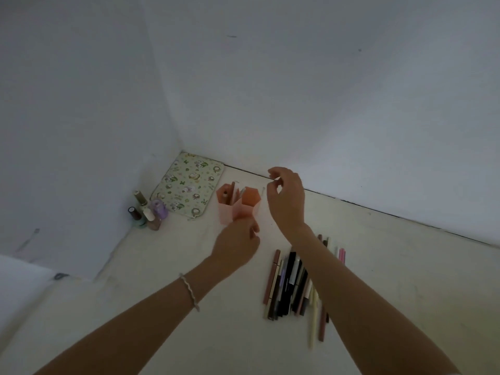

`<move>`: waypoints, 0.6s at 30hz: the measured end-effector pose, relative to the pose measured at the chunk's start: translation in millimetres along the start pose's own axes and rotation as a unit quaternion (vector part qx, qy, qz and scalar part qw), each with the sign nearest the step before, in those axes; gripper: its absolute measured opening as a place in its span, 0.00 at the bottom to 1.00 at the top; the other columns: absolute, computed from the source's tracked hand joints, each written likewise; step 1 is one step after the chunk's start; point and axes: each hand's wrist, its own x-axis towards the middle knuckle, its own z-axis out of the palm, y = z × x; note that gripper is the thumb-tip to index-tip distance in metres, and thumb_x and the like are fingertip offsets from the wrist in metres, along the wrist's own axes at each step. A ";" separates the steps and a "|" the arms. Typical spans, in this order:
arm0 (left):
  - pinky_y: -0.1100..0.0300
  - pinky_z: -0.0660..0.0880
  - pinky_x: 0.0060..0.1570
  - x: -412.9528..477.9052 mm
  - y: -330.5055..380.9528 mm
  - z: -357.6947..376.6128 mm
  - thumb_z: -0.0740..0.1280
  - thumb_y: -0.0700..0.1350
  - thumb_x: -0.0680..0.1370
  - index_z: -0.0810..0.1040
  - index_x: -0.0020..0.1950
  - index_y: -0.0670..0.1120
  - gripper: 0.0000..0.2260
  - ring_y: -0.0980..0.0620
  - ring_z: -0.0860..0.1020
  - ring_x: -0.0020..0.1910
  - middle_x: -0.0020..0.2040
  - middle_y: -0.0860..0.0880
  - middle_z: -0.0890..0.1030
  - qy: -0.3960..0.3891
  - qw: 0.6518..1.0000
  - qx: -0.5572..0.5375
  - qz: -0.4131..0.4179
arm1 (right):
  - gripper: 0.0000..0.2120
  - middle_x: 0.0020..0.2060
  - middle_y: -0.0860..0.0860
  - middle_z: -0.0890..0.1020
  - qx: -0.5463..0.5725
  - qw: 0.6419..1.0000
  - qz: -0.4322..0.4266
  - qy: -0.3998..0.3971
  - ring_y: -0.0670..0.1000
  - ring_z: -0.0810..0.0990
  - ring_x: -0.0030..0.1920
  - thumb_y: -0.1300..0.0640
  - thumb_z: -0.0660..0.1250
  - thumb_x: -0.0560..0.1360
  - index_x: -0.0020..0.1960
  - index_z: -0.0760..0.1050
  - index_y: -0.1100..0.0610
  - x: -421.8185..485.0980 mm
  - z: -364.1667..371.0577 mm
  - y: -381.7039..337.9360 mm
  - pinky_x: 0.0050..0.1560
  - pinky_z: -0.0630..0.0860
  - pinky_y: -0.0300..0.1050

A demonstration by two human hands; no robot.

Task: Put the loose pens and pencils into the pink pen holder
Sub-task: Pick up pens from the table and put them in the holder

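The pink pen holder [227,205] stands upright near the back wall, with a few pens [233,188] sticking out of its compartments. My left hand [236,246] is curled against the holder's lower front, gripping it. My right hand [288,197] hovers just right of the holder's top with thumb and forefinger pinched close. A thin pale sliver shows at the fingertips, too faint to identify. A pile of several loose pens and pencils [290,282] lies on the white surface, partly hidden under my right forearm.
A floral pouch [189,185] lies in the corner behind the holder. Several nail polish bottles [147,212] stand against the left wall. White walls close off the back and left of the white surface [405,266].
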 end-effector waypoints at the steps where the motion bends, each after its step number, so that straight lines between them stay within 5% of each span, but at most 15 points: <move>1: 0.57 0.78 0.49 -0.4 2.1 14.2 0.64 0.43 0.76 0.76 0.51 0.52 0.07 0.55 0.79 0.45 0.46 0.54 0.80 -0.049 0.998 0.030 -0.027 | 0.13 0.49 0.49 0.82 -0.005 1.000 0.011 -0.002 0.48 0.77 0.50 0.67 0.63 0.74 0.56 0.78 0.57 0.2 -6.6 5.0 0.51 0.72 0.37; 4: 0.57 0.76 0.52 1.4 9.5 50.3 0.64 0.46 0.78 0.73 0.58 0.47 0.09 0.50 0.78 0.52 0.52 0.49 0.79 -0.110 0.988 0.093 -0.063 | 0.10 0.45 0.47 0.81 -0.029 0.999 0.034 -0.014 0.47 0.77 0.45 0.65 0.62 0.77 0.53 0.79 0.56 -1.4 -26.4 22.8 0.47 0.72 0.37; 9: 0.53 0.74 0.50 2.4 19.7 85.2 0.62 0.45 0.81 0.71 0.59 0.43 0.09 0.44 0.79 0.53 0.55 0.45 0.79 -0.095 0.983 0.135 -0.079 | 0.09 0.42 0.46 0.81 -0.034 0.994 0.095 -0.033 0.45 0.74 0.36 0.64 0.62 0.77 0.50 0.79 0.55 -12.7 -47.4 52.2 0.42 0.71 0.39; 15: 0.52 0.77 0.49 10.0 23.7 74.5 0.64 0.44 0.80 0.71 0.60 0.42 0.10 0.44 0.80 0.49 0.52 0.43 0.80 -0.071 0.992 -0.007 -0.107 | 0.10 0.39 0.48 0.81 -0.084 0.977 0.149 -0.126 0.45 0.75 0.31 0.64 0.61 0.75 0.50 0.79 0.55 -29.0 -47.3 71.6 0.36 0.72 0.40; 18: 0.65 0.77 0.39 15.7 31.4 42.1 0.68 0.38 0.78 0.71 0.63 0.46 0.15 0.53 0.79 0.40 0.44 0.49 0.79 -0.003 0.990 -0.127 -0.061 | 0.09 0.46 0.51 0.83 -0.169 0.938 0.185 -0.238 0.50 0.80 0.41 0.61 0.62 0.76 0.51 0.79 0.58 -36.0 -39.1 79.8 0.42 0.76 0.42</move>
